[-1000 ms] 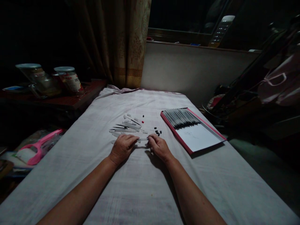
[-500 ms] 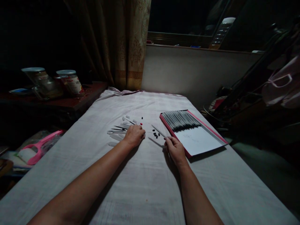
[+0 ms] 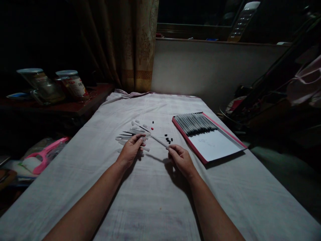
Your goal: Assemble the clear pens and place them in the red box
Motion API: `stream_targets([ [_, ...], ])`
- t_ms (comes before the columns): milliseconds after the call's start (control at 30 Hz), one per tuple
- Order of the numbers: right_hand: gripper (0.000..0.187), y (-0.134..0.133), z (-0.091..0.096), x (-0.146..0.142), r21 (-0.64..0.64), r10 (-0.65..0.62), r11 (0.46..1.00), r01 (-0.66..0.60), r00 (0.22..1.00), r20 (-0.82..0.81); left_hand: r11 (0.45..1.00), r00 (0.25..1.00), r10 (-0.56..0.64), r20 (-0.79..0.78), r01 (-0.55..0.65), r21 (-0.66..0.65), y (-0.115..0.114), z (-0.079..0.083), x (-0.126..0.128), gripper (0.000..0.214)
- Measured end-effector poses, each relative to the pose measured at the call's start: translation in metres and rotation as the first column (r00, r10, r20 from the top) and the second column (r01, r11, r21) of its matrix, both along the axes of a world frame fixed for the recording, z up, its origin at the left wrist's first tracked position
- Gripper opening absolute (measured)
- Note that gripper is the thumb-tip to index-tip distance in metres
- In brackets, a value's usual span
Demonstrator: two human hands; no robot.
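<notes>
R grip point(image 3: 182, 160) pinches the pen point(image 3: 159, 141) at its near end, over the cloth point(image 3: 145, 201). Can't tell if L grip point(image 3: 129, 150), by the far end, holds anything. Pen's prob. light, stiff, slick; best held mid-way.

Pen point(image 3: 159, 141) now seemingly between hands point(image 3: 131, 149) point(image 3: 181, 160)

This looks like a room in a home, dimly lit, with a patterned curtain point(image 3: 140, 50) beside a dark window point(image 3: 195, 13) beyond the far edge of a surface spread with a faintly checked cloth point(image 3: 150, 204). Off its far left corner, lidded jars point(image 3: 75, 85) crowd a reddish wooden stand point(image 3: 97, 93), while a plastic bottle point(image 3: 243, 21) leans on the windowsill point(image 3: 183, 39), all household things rather than workshop fittings.
</notes>
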State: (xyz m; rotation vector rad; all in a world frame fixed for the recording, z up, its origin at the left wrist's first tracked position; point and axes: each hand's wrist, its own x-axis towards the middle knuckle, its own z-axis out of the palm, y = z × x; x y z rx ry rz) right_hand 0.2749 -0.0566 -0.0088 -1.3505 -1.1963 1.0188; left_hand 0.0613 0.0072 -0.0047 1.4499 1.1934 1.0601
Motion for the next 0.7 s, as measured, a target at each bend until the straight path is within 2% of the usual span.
stream_targets([
  [133, 0.034, -0.004, 0.001, -0.007, -0.019, 0.069, 0.997, -0.069, 0.997, 0.016, 0.987, 0.964, 0.079, 0.254, -0.040, -0.153, -0.007, -0.002, -0.010, 0.036],
  [267, 0.035, -0.005, 0.000, -0.007, -0.057, 0.091, 0.994, -0.089, 0.995, 0.035, 0.968, 0.912, 0.133, 0.389, -0.034, -0.250, -0.009, -0.002, -0.011, 0.036],
  [467, 0.030, -0.004, -0.002, -0.004, -0.054, 0.117, 0.992, -0.112, 0.987, 0.111, 0.947, 0.888, 0.154, 0.434, -0.007, -0.322, -0.014, -0.001, -0.010, 0.040],
  [700, 0.030, -0.004, -0.004, -0.003, -0.044, 0.128, 0.991, -0.124, 0.984, 0.124, 0.947, 0.893, 0.152, 0.423, -0.010, -0.320, -0.016, 0.000, -0.010, 0.050],
])
